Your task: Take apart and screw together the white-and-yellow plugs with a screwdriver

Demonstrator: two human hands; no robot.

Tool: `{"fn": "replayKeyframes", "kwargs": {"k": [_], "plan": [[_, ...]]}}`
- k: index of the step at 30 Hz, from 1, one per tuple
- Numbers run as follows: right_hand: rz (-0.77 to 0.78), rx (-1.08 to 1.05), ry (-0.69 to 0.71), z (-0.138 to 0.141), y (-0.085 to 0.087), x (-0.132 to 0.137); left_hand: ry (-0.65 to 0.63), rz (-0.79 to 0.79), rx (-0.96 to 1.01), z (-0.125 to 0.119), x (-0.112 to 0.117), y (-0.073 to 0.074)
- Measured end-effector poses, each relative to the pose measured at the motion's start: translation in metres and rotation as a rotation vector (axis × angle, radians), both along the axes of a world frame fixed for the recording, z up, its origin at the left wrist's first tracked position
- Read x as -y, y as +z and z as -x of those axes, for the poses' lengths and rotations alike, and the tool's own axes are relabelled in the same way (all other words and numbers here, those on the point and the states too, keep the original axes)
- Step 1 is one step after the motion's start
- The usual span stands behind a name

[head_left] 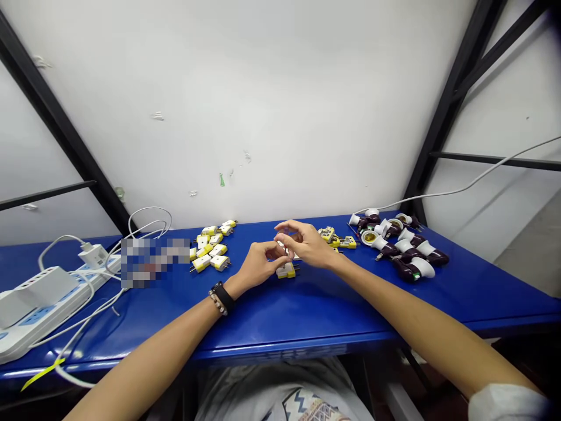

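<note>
My left hand (pixel 259 266) and my right hand (pixel 307 242) meet over the middle of the blue table (pixel 307 310). Both pinch a small white part (pixel 284 248) between their fingertips. Just below them a yellow and white plug adapter (pixel 287 271) lies on the table, close to my left fingers. My left wrist wears a black band and a bead bracelet. A group of several yellow and white plug adapters (pixel 211 248) lies to the left of my hands, and a few more (pixel 337 238) sit behind my right hand.
Several dark and white lamp sockets (pixel 401 245) lie at the right. A white power strip (pixel 39 304) with a charger (pixel 93 255) and white cables sits at the left. A white wall and black frame bars rise behind the table.
</note>
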State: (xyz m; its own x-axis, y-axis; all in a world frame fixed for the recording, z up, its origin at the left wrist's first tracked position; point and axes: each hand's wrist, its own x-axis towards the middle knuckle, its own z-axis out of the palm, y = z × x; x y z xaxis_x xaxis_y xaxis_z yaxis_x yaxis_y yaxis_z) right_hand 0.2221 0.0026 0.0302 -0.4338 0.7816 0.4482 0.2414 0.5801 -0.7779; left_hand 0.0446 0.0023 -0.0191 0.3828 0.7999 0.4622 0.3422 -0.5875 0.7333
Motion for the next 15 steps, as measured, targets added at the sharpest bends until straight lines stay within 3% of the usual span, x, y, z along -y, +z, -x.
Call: {"fn": "replayKeyframes", "kwargs": {"k": [2,7,12,15], "plan": [[-0.010,0.002,-0.019,0.0006,-0.0006,-0.0004,0.018,0.003,0.010,0.0002,-0.0009,-0.0005],[0.036,-0.028,0.044,-0.0003,-0.0015,0.0001,-0.111,0.018,-0.031,0.0029,-0.0024,-0.0002],[0.039,-0.049,0.008,0.0016,-0.0055,-0.0015,0.043,-0.005,-0.007,0.0019,-0.0054,-0.0014],[0.055,-0.123,0.008,0.0014,-0.0068,-0.0048,0.057,-0.007,0.000,0.0083,-0.0096,0.0020]]}}
